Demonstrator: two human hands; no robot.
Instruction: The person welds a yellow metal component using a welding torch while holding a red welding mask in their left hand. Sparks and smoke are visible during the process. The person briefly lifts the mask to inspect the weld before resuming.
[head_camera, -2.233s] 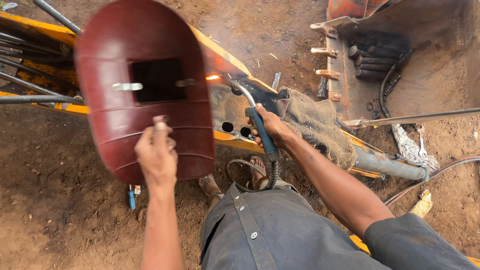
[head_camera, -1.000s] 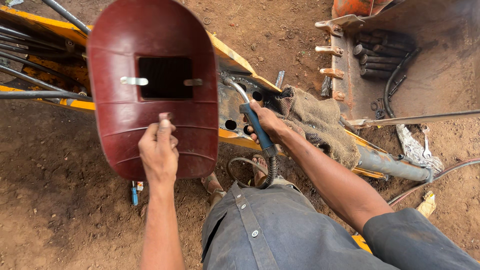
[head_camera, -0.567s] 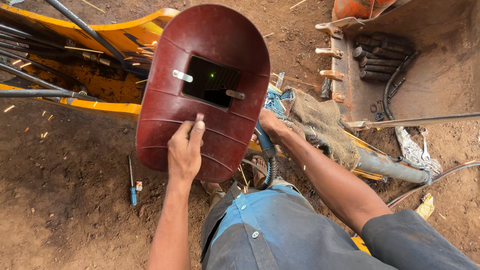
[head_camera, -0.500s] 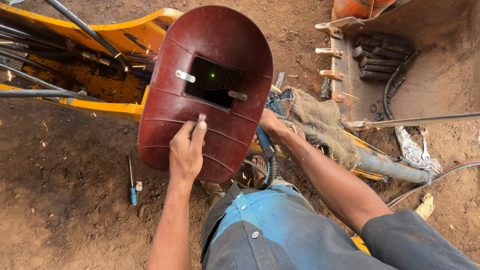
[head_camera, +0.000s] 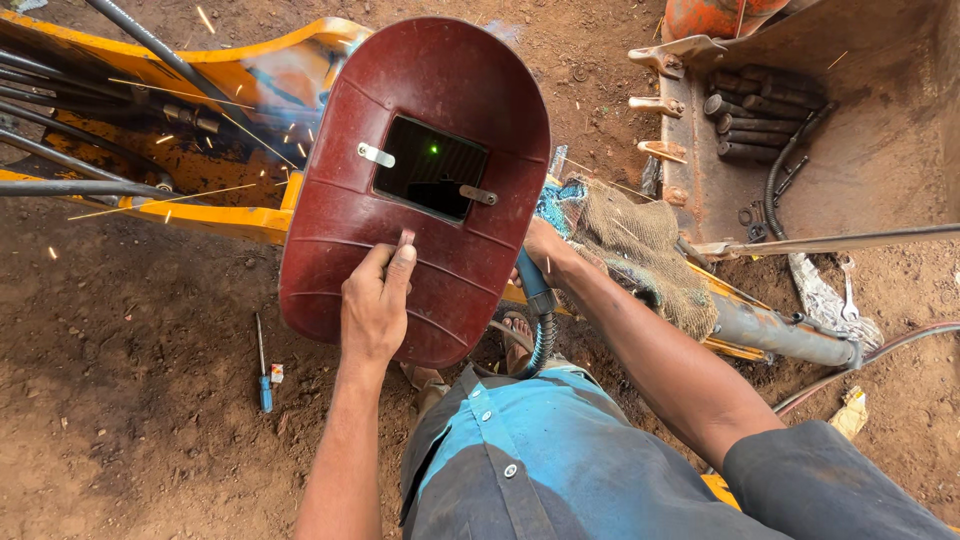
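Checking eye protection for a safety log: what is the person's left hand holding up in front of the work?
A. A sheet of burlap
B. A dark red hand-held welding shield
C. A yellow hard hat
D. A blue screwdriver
B: the left hand grips the handle of the dark red welding shield, whose dark window faces the camera.

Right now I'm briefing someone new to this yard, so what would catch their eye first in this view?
First, the dark red welding shield in the centre, gripped from behind by the left hand, a green glint in its dark window. Sparks streak over the yellow machine arm at upper left, while the right hand grips the blue-handled electrode holder behind the shield's edge. A rusty excavator bucket sits at upper right.
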